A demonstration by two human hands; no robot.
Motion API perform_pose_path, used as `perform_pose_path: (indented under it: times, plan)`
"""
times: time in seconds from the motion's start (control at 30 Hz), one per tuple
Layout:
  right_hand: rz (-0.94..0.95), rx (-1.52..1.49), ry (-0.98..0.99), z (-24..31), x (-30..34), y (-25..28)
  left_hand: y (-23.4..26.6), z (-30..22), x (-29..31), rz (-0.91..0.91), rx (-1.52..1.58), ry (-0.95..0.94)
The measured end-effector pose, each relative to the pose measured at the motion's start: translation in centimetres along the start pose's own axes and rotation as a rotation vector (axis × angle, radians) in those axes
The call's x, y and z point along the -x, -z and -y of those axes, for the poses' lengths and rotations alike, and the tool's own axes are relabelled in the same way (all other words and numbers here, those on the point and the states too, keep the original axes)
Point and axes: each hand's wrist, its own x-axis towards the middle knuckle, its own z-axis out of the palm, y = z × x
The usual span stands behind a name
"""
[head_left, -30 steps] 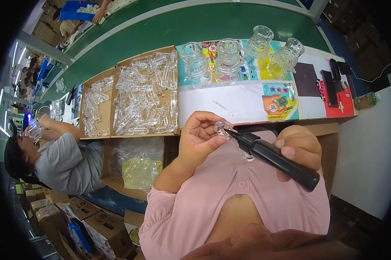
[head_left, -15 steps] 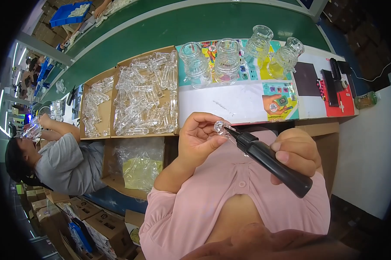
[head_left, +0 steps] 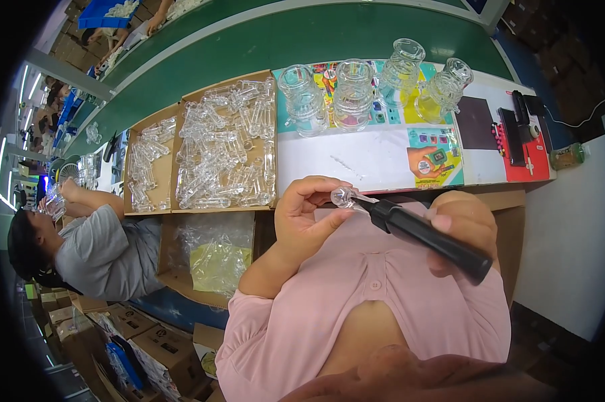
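Observation:
Between thumb and fingers, my left hand (head_left: 306,213) pinches a small clear glass piece (head_left: 343,196) whose round end faces up. My right hand (head_left: 464,229) is wrapped round a black bottle (head_left: 440,244) with a narrow tapered nozzle. The nozzle tip points left at the rim of the glass piece; whether they touch I cannot tell. Both hands are in front of my chest, just off the table's near edge. Beyond them on the table stand several clear glass vessels (head_left: 353,94) in a row.
Left of my hands, cardboard trays (head_left: 177,157) hold many clear glass tubes. A phone-like black object (head_left: 510,137) lies at the right beside a jar (head_left: 566,156). Below the trays is a box with a yellow sheet (head_left: 220,266) and plastic film. A co-worker in grey (head_left: 111,251) sits at left.
The black bottle has shifted slightly right, its nozzle drawn back from inside the glass piece's end toward its edge. My left hand has barely moved.

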Motion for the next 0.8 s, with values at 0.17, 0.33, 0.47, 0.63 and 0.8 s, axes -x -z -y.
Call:
perform_pose_path:
  times: [0.17, 0.33, 0.47, 0.63, 0.8]
  plan:
    - [-0.262, -0.197, -0.374, -2.4, 1.3, -1.0, 0.0, 0.3, -0.1, 0.018, -0.076, -0.056]
    - [-1.037, -0.940, -0.821, -6.2, 0.5, -4.1, -0.4, 1.4, -1.2, -0.058, -0.079, -0.073]
    - [-1.162, -1.313, -0.908, -8.7, 1.6, -3.5, 0.6, 4.6, -3.4, -0.155, -0.404, -0.035]
    - [-1.082, -1.443, -0.890, -10.0, 3.3, -3.3, 2.5, 10.0, -5.9, -0.289, -0.624, 0.154]
    - [-1.099, -1.440, -0.933, -10.5, 4.3, -2.8, 3.6, 12.1, -5.1, -0.183, -1.107, -0.055]
